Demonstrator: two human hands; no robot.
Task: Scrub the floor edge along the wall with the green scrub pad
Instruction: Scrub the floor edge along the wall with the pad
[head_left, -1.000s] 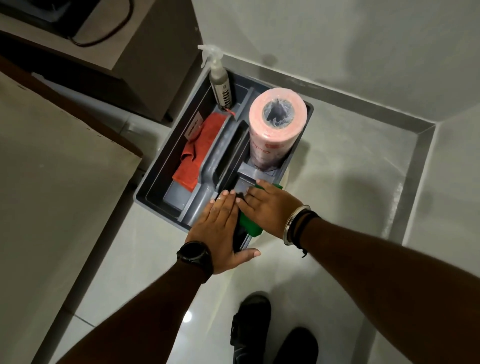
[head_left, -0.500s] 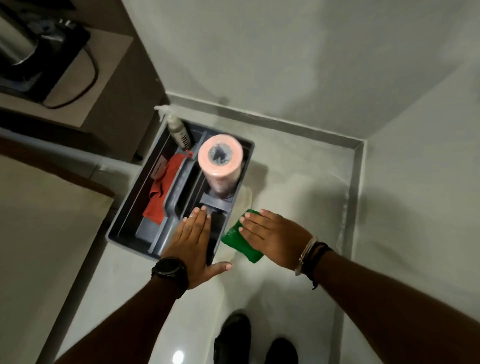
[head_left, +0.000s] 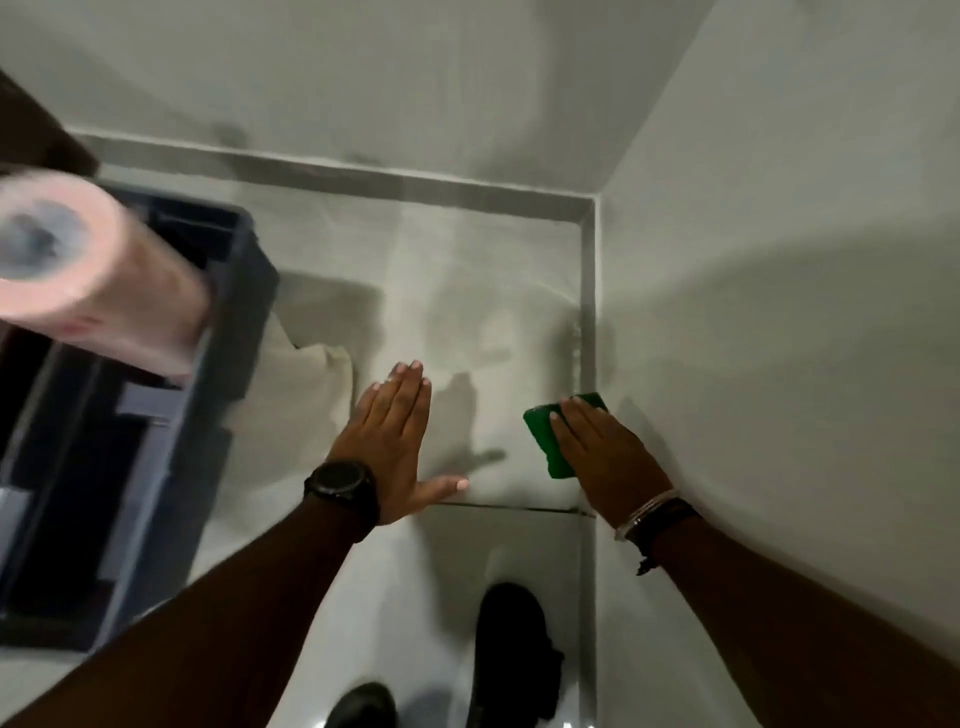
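My right hand (head_left: 602, 452) lies flat on the green scrub pad (head_left: 545, 434) and presses it onto the pale floor, right beside the grey skirting strip (head_left: 587, 332) at the foot of the right wall. Only the pad's left and far edges show past my fingers. My left hand (head_left: 392, 436), with a black watch on the wrist, is spread flat on the floor tile to the left of the pad, fingers together, holding nothing.
A dark grey caddy (head_left: 156, 426) with a pink paper roll (head_left: 93, 275) stands at the left. A white cloth (head_left: 306, 384) lies by its corner. Two walls meet at the far right corner (head_left: 595, 200). Black shoes (head_left: 511, 654) are below my arms.
My right hand has carried the green pad from beside the caddy to the right wall's edge. My left hand left the caddy and now rests on the floor. The view swung right.
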